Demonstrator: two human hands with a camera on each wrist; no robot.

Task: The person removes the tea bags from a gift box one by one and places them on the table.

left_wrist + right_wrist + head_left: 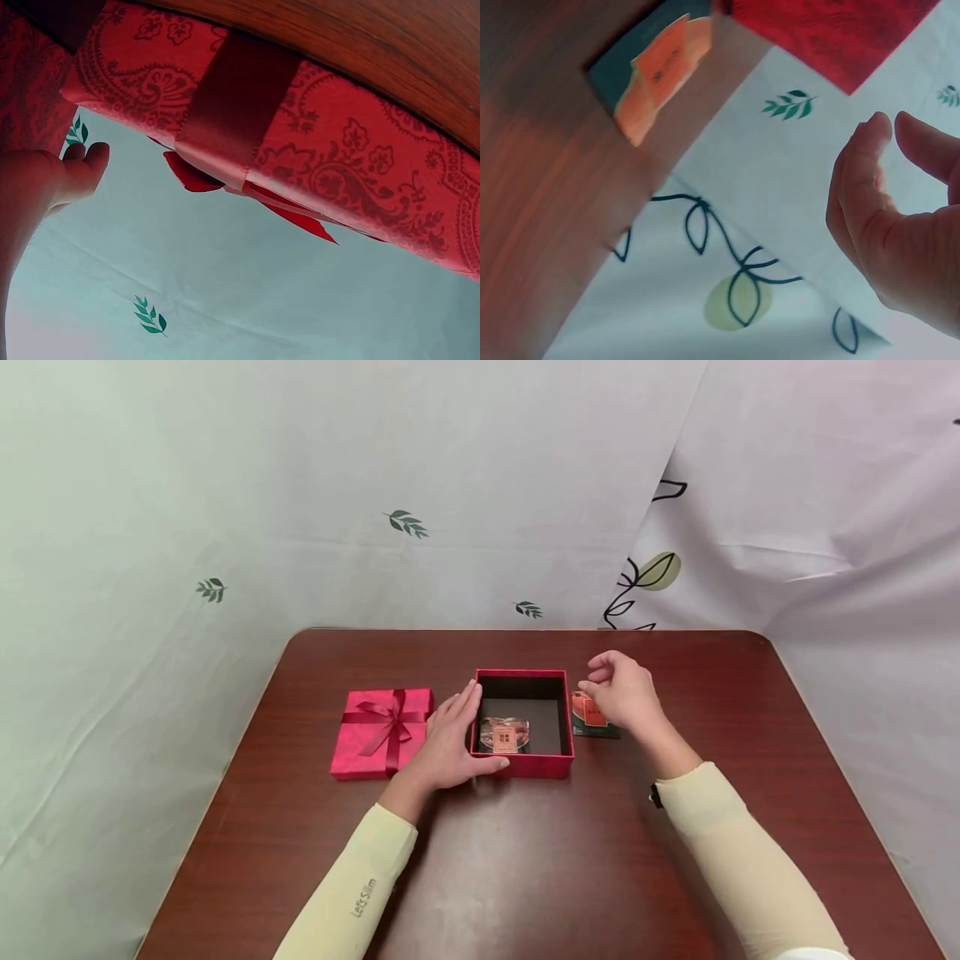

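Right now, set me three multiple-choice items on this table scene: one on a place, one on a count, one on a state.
1. Where is the lid with the bow?
A. left of the open box
B. on top of the box
C. right of the box

2. How many packets lie inside the box?
A. none
B. one
C. three

3. What is the right hand doing?
A. gripping the lid
B. pressing flat on the table
C. hovering, holding nothing

Answers: 1 A, it lies beyond the left hand; 2 B, a single packet shows inside; 3 C, its fingers hang loosely above the orange packet.
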